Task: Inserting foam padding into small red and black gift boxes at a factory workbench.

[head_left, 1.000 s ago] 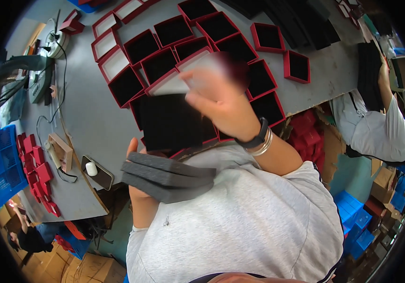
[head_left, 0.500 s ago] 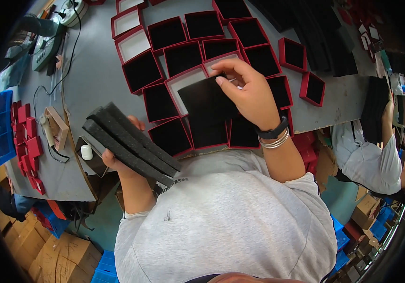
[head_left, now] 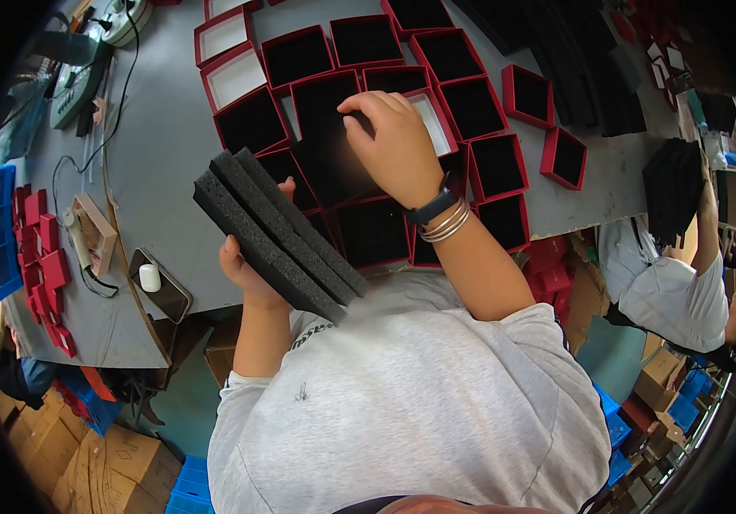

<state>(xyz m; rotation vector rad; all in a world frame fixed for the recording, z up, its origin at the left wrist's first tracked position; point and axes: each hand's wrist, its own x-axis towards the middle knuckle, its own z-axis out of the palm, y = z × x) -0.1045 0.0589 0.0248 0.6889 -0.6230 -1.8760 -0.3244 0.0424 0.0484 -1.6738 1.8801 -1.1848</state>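
Observation:
A short stack of dark grey foam pads (head_left: 278,236) is gripped in my left hand (head_left: 252,278), tilted in front of my shirt, with the fingers wrapped round its sides. My right hand (head_left: 398,154) is closed on one edge of a single black foam pad (head_left: 331,163). That pad lies over an open red box in the middle of the group, partly hidden by my fingers and a little blurred. Around it stand several red boxes (head_left: 298,56) with black inside. A white-lined box (head_left: 430,120) shows just beside my right hand.
Two white-lined boxes (head_left: 235,77) stand at the far left of the group. Dark foam strips (head_left: 595,73) lie at the back right. A phone with a white case (head_left: 160,285), a glue gun (head_left: 77,236) and small red boxes (head_left: 42,274) are at left. Another person (head_left: 664,274) works at right.
My right hand has moved left with the foam pad, now over a box whose white lining showed before. The stack in my left hand has shifted right and turned slightly.

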